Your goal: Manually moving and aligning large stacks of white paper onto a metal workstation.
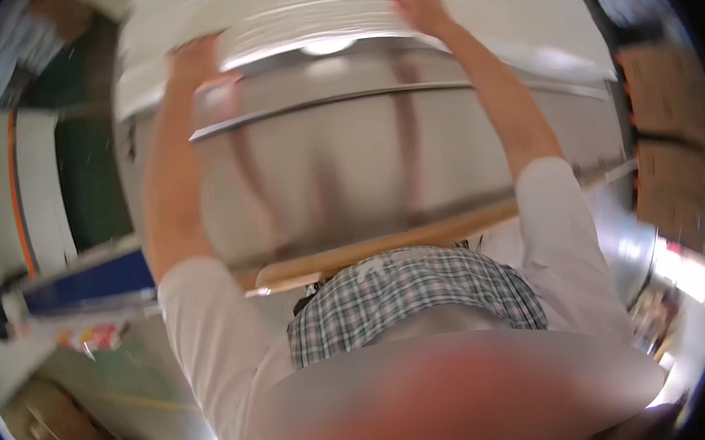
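Note:
A broad white sheet [306, 0] covers the far part of the work table, with long creases running across it between my hands. Whether it is cloth or thin film, I cannot tell. My left hand [198, 61] is closed on it at the left, close to its near edge. Farther to the right, my right hand [424, 14] is also closed on the sheet, with the arm stretched out. Motion blurs the fingers of both hands. Nearer to me lies the shiny grey table top [347, 161], which mirrors my arms.
A thin metal strip [341, 98] runs across the table top. Along the near side is a wooden edge [389, 244]. A long blue panel [91, 283] sits at the left, and cardboard boxes [667, 96] are stacked at the right. More brown boxes [58, 426] lie at the lower left.

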Demonstrator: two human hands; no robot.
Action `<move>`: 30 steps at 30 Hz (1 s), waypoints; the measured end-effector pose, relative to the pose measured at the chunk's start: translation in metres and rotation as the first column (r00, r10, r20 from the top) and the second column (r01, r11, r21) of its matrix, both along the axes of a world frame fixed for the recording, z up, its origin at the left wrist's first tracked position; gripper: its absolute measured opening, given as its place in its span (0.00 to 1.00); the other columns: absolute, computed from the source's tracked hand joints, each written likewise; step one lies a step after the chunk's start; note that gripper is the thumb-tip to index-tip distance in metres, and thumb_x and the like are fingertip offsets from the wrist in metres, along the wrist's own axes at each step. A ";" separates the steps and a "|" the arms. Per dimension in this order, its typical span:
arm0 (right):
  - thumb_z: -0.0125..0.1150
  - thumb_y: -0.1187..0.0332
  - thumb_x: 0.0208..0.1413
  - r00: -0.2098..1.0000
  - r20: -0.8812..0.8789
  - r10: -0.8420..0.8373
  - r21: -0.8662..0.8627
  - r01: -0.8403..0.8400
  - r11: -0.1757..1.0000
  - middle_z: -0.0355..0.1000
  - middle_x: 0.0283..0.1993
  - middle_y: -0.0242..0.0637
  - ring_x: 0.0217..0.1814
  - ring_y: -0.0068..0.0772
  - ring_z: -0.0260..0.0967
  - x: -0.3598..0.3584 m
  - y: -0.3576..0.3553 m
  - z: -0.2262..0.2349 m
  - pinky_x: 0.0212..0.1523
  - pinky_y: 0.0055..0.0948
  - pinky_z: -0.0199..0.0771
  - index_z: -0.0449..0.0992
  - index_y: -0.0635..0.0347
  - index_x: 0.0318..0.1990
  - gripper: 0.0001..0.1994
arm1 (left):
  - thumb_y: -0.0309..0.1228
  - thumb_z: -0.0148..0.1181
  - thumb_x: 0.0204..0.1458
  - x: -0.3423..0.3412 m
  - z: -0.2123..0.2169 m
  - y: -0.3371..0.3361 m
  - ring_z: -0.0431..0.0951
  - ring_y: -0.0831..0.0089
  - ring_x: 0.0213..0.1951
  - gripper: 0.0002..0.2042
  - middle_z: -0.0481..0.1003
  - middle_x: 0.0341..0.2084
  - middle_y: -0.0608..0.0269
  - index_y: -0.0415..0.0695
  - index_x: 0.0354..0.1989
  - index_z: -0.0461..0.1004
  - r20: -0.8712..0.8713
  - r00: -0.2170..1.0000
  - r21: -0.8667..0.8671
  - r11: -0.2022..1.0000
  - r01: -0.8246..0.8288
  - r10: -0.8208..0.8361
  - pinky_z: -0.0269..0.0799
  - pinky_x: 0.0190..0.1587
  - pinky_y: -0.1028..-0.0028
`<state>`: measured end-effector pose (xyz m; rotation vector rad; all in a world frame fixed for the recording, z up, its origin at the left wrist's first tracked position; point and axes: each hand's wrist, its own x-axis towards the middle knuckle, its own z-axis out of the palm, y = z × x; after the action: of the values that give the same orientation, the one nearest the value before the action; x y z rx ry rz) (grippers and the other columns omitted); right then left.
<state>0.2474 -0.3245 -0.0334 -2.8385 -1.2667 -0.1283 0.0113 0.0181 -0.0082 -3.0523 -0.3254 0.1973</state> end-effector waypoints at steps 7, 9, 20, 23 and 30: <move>0.36 0.41 0.52 0.975 -0.208 -0.076 -0.144 0.047 0.989 0.64 0.52 0.34 0.58 0.38 0.56 0.037 -0.088 0.023 0.54 0.52 0.50 0.66 0.45 0.51 0.26 | 0.39 0.70 0.26 0.002 0.035 -0.041 0.53 0.50 0.59 0.50 0.53 0.59 0.54 0.51 0.61 0.46 -0.327 0.874 0.096 0.933 -0.346 0.358 0.49 0.55 0.42; 0.42 0.37 0.47 0.978 -0.205 -0.035 -0.198 -0.006 0.980 0.62 0.54 0.34 0.59 0.39 0.55 0.058 -0.129 0.034 0.55 0.53 0.49 0.62 0.42 0.55 0.31 | 0.36 0.71 0.24 0.004 0.024 -0.035 0.52 0.50 0.59 0.52 0.52 0.59 0.54 0.52 0.61 0.43 -0.342 0.853 0.118 0.919 -0.376 0.393 0.49 0.55 0.42; 0.71 0.58 0.29 0.874 -0.015 0.485 -0.159 -0.482 0.862 0.63 0.50 0.46 0.51 0.43 0.61 0.200 -0.395 0.104 0.49 0.40 0.65 0.58 0.58 0.54 0.41 | 0.24 0.69 0.18 -0.018 -0.006 -0.001 0.48 0.56 0.61 0.54 0.52 0.59 0.58 0.61 0.61 0.42 -0.265 0.831 0.149 0.872 -0.466 0.490 0.41 0.58 0.46; 0.74 0.67 0.16 0.918 -0.115 -0.379 -0.726 0.183 0.663 0.56 0.58 0.38 0.60 0.44 0.52 0.242 -0.408 0.078 0.58 0.52 0.49 0.52 0.46 0.59 0.53 | 0.25 0.70 0.17 -0.034 -0.014 0.017 0.48 0.56 0.61 0.55 0.53 0.58 0.58 0.60 0.60 0.43 -0.212 0.849 0.127 0.875 -0.468 0.484 0.42 0.58 0.46; 0.63 0.76 0.27 0.945 0.025 -0.327 -0.403 0.309 0.861 0.48 0.62 0.38 0.66 0.41 0.41 0.317 -0.566 0.008 0.56 0.50 0.54 0.52 0.52 0.58 0.43 | 0.30 0.66 0.31 -0.037 -0.024 0.019 0.60 0.53 0.54 0.38 0.62 0.51 0.54 0.51 0.56 0.55 0.038 0.952 -0.019 0.953 -0.302 0.302 0.56 0.55 0.61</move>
<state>0.5646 -0.8902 -0.0251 -3.3626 -0.8851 0.2168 -0.0256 0.0371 -0.0327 -3.0059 -0.7985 0.1519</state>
